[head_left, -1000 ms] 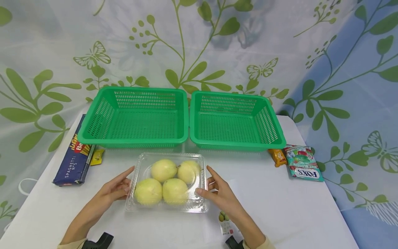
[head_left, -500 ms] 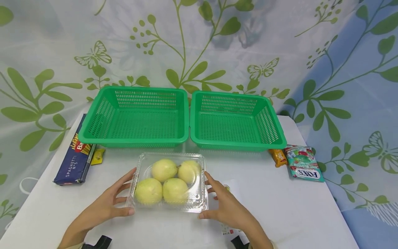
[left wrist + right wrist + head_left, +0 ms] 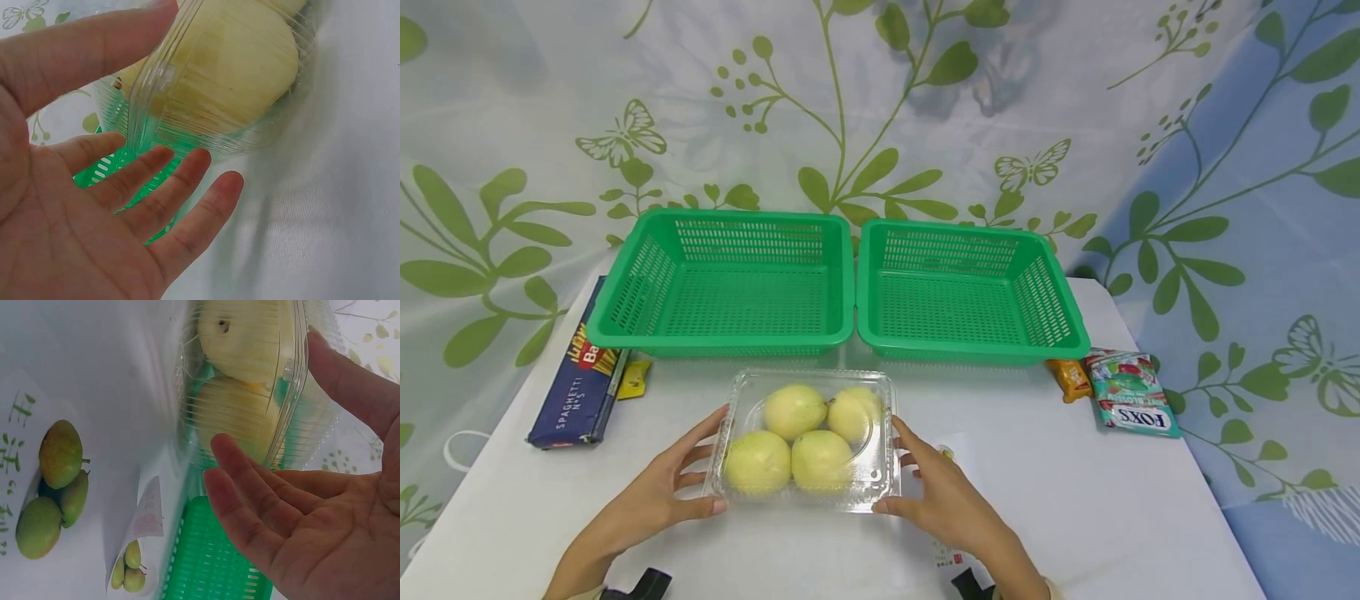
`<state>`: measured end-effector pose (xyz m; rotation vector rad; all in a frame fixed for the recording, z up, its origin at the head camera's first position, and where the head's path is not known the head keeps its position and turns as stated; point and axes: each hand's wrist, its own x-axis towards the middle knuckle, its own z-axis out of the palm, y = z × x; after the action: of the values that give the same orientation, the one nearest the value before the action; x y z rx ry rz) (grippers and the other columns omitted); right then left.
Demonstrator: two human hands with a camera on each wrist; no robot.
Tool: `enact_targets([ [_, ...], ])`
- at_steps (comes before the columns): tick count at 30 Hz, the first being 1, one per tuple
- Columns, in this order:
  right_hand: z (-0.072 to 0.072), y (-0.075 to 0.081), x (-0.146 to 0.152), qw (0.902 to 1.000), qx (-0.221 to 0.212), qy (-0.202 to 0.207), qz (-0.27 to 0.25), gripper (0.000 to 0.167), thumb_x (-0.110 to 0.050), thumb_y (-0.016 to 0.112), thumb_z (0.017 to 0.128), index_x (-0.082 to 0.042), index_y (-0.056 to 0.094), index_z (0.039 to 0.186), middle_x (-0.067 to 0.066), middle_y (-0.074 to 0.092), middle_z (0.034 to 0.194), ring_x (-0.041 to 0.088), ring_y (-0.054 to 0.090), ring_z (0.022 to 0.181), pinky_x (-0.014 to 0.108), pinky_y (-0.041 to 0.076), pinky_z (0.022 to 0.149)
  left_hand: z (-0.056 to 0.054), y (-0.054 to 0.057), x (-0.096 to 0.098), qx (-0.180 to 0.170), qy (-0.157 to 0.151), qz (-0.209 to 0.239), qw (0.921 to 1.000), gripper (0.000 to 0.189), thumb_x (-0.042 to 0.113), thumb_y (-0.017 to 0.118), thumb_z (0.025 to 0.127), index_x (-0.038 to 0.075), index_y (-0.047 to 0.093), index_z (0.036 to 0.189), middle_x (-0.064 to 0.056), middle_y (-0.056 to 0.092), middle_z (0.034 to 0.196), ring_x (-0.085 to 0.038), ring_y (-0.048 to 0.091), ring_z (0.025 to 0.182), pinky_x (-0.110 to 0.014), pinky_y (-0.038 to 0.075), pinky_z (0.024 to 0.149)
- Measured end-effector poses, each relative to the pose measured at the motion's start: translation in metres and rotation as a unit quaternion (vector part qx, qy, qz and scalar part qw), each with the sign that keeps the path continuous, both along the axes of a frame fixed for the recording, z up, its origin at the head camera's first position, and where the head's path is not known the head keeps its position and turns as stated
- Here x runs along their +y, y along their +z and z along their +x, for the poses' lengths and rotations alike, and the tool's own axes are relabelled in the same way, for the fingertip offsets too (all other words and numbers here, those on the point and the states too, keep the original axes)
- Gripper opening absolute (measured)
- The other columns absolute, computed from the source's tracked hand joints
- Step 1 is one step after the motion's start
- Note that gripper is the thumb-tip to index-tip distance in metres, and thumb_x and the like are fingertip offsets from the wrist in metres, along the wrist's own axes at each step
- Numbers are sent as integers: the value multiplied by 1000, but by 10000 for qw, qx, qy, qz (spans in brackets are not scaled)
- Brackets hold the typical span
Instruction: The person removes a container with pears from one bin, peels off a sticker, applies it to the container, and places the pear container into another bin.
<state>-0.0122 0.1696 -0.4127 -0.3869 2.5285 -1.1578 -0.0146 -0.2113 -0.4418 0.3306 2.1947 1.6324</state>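
Observation:
A clear plastic clamshell box (image 3: 808,503) with its lid down stands on the white table, below the baskets. Several pale yellow round fruits (image 3: 822,460) show through it; they look like pears. At the box's left side is my left hand (image 3: 651,492), fingers spread along the wall and thumb by the near left corner. My right hand (image 3: 951,492) lies along the right side, thumb at the near right corner. Both wrist views show nearly straight fingers beside the box wall (image 3: 219,119). The fingertips' contact with the wall is hard to make out.
Two green baskets (image 3: 748,342) (image 3: 970,346) stand side by side at the back. A spaghetti pack (image 3: 572,400) and a yellow packet (image 3: 635,379) lie left. An orange packet (image 3: 1071,379) and a Fox's bag (image 3: 1131,396) lie right. A paper with printed pears (image 3: 59,481) is under my right hand.
My left thumb has swung out to the box's near left corner. My right hand's thumb has come down off the lid to the near right corner. The box has not visibly moved.

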Motion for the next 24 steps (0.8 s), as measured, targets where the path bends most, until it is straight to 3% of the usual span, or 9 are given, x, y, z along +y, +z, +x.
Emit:
enact_targets([
  [9, -4, -3, -1, 9998, 170, -54, -43, 102, -38, 83, 81, -26, 22, 162, 0, 55, 146, 18, 60, 122, 44, 52, 103, -2, 1, 2, 258, 21, -38, 9997, 102, 15, 80, 84, 28, 16, 163, -22, 16, 167, 22, 40, 123, -16, 50, 97],
  [15, -11, -8, -3, 9992, 298, -74, -266, 98, -32, 81, 85, -22, 21, 162, 8, 57, 143, 22, 62, 118, 47, 54, 100, -5, 2, 4, 403, 180, -183, 9989, 99, 15, 78, 86, 27, 17, 162, -19, 18, 167, 21, 41, 124, -17, 51, 97],
  [17, -13, -9, -4, 9989, 313, -88, -335, 97, -31, 80, 86, -21, 21, 162, 10, 57, 142, 23, 62, 118, 49, 54, 99, -7, 2, 6, 440, 269, -330, 9981, 99, 17, 79, 86, 28, 17, 162, -17, 18, 168, 9, 43, 132, -25, 53, 99],
  [21, -18, -8, -7, 9988, 313, -104, -371, 96, -31, 79, 86, -20, 21, 162, 11, 57, 143, 24, 62, 119, 49, 53, 101, -12, 4, 9, 495, 435, -553, 9963, 100, 19, 80, 85, 26, 17, 162, -17, 20, 167, -34, 44, 142, -46, 55, 101],
  [22, -19, -8, -7, 9988, 305, -107, -357, 96, -31, 79, 87, -20, 21, 162, 11, 57, 143, 24, 62, 120, 49, 53, 101, -13, 4, 9, 495, 475, -559, 9961, 99, 19, 80, 85, 25, 18, 162, -17, 20, 167, -44, 42, 141, -47, 54, 100],
  [24, -21, -8, -9, 9989, 298, -120, -344, 95, -32, 79, 87, -19, 21, 162, 11, 56, 144, 24, 62, 121, 49, 53, 101, -13, 4, 10, 465, 523, -526, 9962, 99, 19, 80, 85, 24, 18, 162, -18, 19, 167, -50, 38, 141, -40, 56, 100],
])
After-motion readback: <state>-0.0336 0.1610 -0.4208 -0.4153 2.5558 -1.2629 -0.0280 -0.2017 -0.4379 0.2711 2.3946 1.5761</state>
